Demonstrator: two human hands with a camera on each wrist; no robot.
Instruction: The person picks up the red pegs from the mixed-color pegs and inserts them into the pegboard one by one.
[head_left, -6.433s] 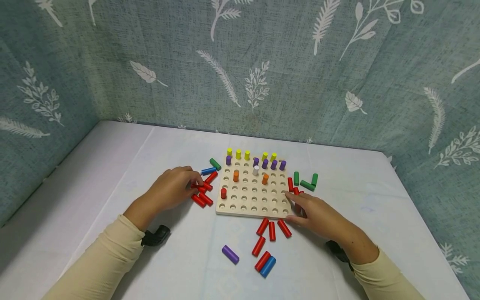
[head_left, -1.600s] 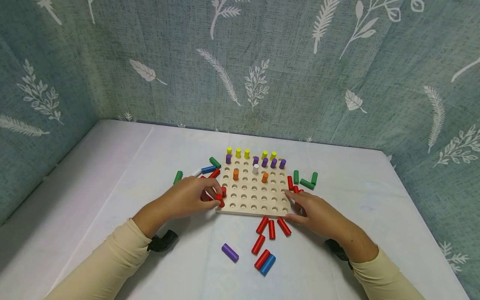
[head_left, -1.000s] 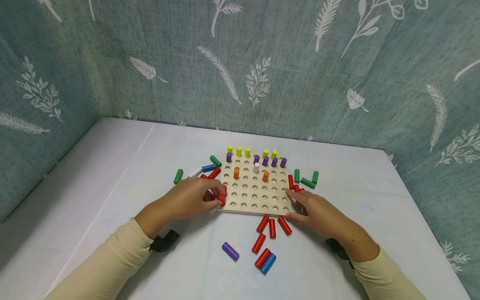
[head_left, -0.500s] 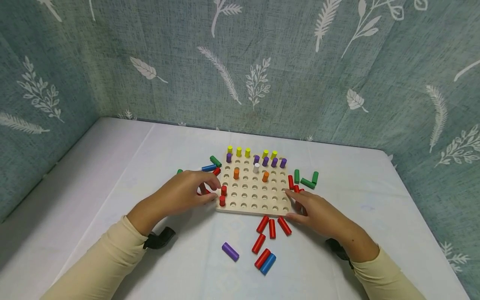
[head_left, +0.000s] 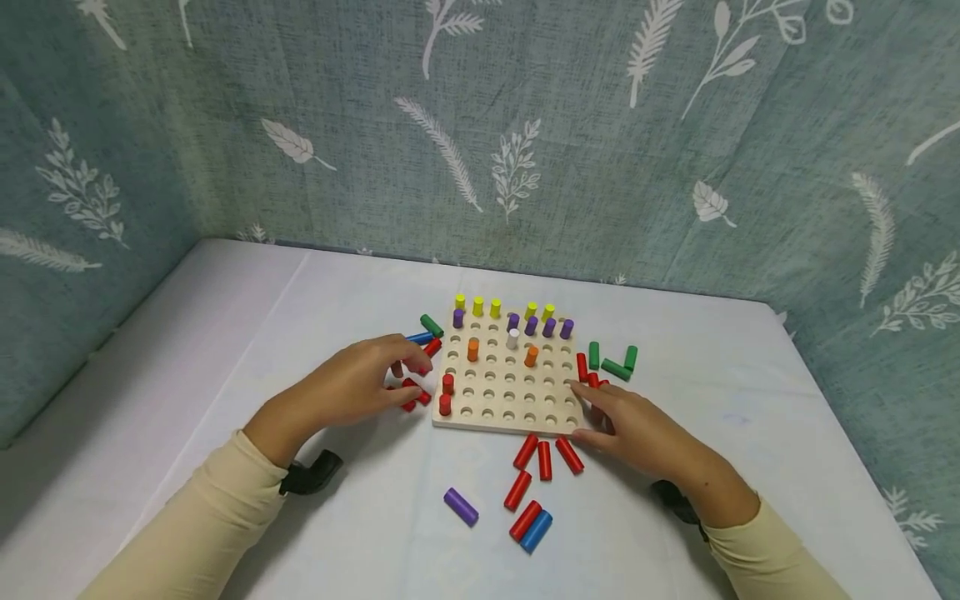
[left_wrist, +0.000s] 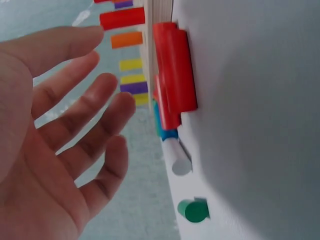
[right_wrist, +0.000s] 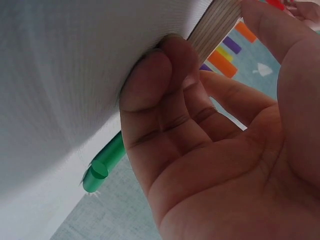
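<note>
In the head view a light wooden pegboard [head_left: 498,390] lies mid-table. Two red pegs [head_left: 446,406] stand one behind the other at its front left. My left hand [head_left: 352,379] hovers just left of the board, fingers spread and loosely bent, over several loose red pegs [head_left: 423,398]. The left wrist view shows nothing between its thumb and fingers, with red pegs [left_wrist: 181,75] lying below on the cloth. My right hand [head_left: 637,425] grips the board's front right corner between thumb and forefinger. Its other fingers [right_wrist: 145,85] curl down on the cloth beside the board edge [right_wrist: 212,30].
Yellow pegs [head_left: 496,308], purple pegs [head_left: 531,326], orange pegs [head_left: 472,350] and a white peg [head_left: 513,338] stand in the board. Green pegs [head_left: 616,369] lie to its right. In front lie several red pegs [head_left: 544,461], a purple peg [head_left: 461,507] and a blue peg [head_left: 536,532].
My left hand set a red peg upright in the front left hole, let it go, and moved back left over the loose red pegs. My right hand stayed at the board's corner.
</note>
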